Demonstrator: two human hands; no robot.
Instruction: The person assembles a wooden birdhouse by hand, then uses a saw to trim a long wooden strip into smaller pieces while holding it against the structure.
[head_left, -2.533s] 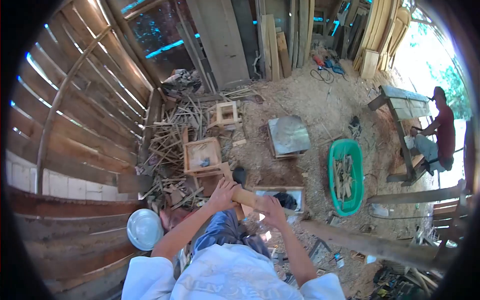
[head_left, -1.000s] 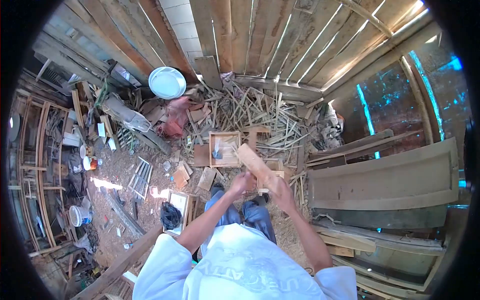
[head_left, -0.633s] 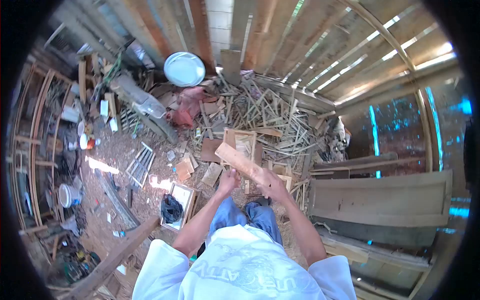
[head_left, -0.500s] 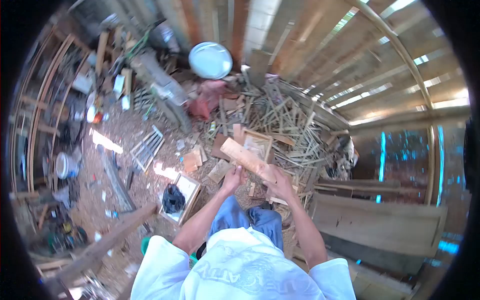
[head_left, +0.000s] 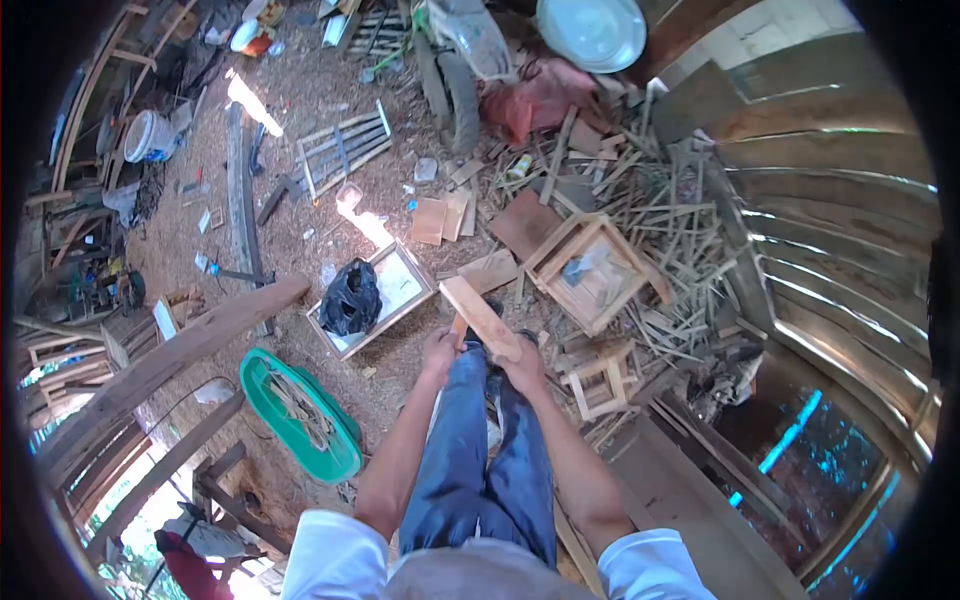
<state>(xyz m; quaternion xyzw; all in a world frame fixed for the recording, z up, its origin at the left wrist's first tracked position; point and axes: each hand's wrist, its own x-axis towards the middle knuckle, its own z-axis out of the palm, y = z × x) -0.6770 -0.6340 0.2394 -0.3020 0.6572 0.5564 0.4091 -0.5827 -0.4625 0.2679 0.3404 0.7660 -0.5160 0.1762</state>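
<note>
A short, pale wooden board (head_left: 478,316) is held out over my legs. My right hand (head_left: 522,366) grips its near end, fingers wrapped around the wood. My left hand (head_left: 440,354) is closed beside the board, on a small strip of wood (head_left: 459,329) that shows just above the fingers. The board's upper part hides some of this strip. Ahead and to the right stands a wooden box frame (head_left: 588,272), and a smaller wooden frame (head_left: 600,380) sits near my right forearm.
To the left lies a framed white panel (head_left: 402,285) with a black plastic bag (head_left: 350,298) on it. A green tub (head_left: 262,398) holds wood strips. A long beam (head_left: 190,350) crosses the left side. Scrap wood (head_left: 690,250) is heaped at right. A person (head_left: 190,560) is at lower left.
My view has tilted down and turned, bringing the green tub and my legs into sight. The board stays in my right hand; my left hand has moved slightly away from it.
</note>
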